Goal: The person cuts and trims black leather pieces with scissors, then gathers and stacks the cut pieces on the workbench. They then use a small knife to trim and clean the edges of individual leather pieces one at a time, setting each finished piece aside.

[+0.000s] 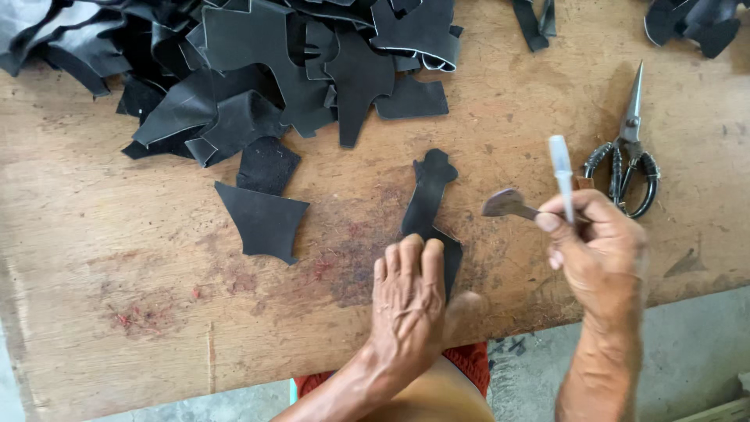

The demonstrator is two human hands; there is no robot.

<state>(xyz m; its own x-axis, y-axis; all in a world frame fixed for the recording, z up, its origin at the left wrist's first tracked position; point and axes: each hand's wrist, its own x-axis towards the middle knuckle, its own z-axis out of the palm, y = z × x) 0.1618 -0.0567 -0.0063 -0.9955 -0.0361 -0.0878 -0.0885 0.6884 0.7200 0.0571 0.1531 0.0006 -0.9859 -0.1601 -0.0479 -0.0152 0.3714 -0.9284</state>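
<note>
Near the front edge of the wooden tabletop (94,258), the left hand (408,301) lies flat, fingers pressing a black leather cutout (430,199); the right hand (598,250) grips a white marker (562,173) and a grey template (506,204); scissors (629,148) lie just beside.

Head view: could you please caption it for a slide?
Left hand presses a black leather piece on the wooden table; right hand holds a white pen.

Both forearms are shown bare; no sleeves, gloves, rings or wristbands are worn. Raised veins are visible on the left hand (408,301). The right hand (600,250) is likewise uncovered. Red shorts (469,361) are seen at 6 o'clock.
</note>
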